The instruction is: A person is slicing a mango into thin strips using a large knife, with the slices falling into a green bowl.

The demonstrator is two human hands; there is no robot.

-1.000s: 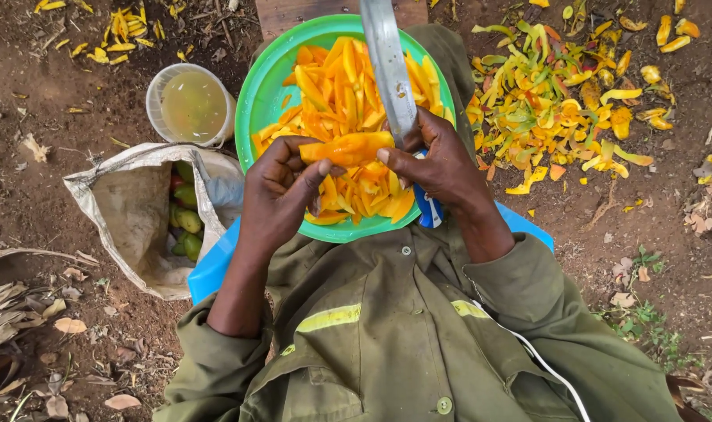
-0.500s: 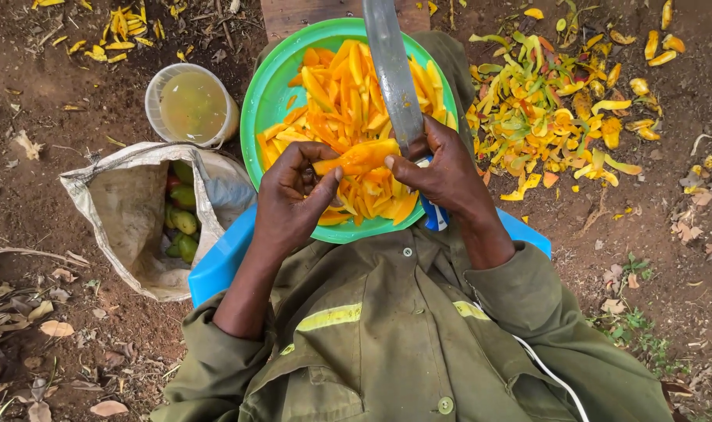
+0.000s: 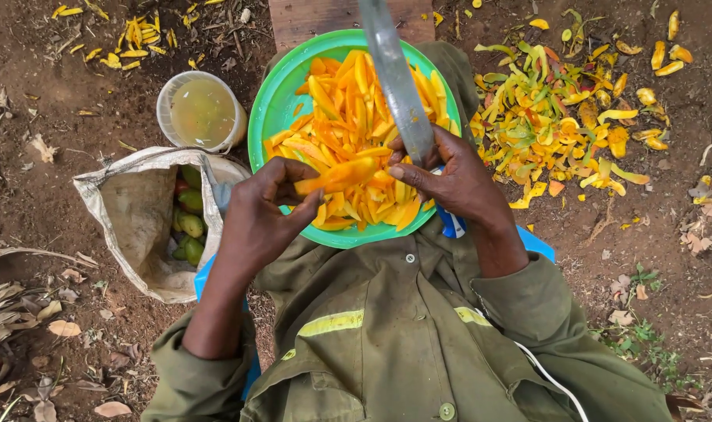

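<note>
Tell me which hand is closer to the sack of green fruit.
Left. The left hand holds an orange slice just beside the sack; the right hand, gripping the knife, is across the green plate.

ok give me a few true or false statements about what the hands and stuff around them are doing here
1. The left hand holds an orange mango slice over the green plate. True.
2. The right hand is empty. False: its grip is shut on a large knife, blade pointing away from the person.
3. The plate holds whole unpeeled mangoes. False: it is heaped with cut orange slices; whole green mangoes sit in the sack.
4. A pile of peelings lies on the soil to the person's right. True.
5. The white tub beside the plate is dry. False: it holds cloudy liquid.
</note>
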